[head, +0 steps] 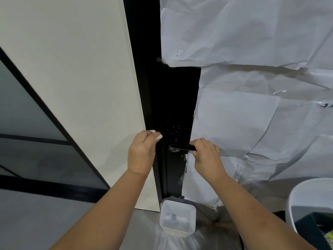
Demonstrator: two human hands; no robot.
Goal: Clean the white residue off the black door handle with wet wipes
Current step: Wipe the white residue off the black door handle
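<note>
Item: black metal lever door handle [182, 146] on the dark door edge, white residue near its base. Right hand [207, 154] grips its tip; left hand [142, 150] pinches a small white wet wipe [158, 137] beside it. Best practice, judged: steady the lever, rub firmly at the base.

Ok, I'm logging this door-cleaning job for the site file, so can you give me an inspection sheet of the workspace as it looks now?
Surface: black door, mostly covered by crumpled white protective paper.
Job's things: black door handle, white residue visible near its base; white wet wipe.
Clutter: small white square bin on the floor below the handle; larger white bucket at lower right.
Hands: left hand pinches the wipe, off the handle; right hand grips the handle's end.
Cables: nothing seen.
Surroundings: white wall panel, dark-framed glass partition, grey floor.
</note>
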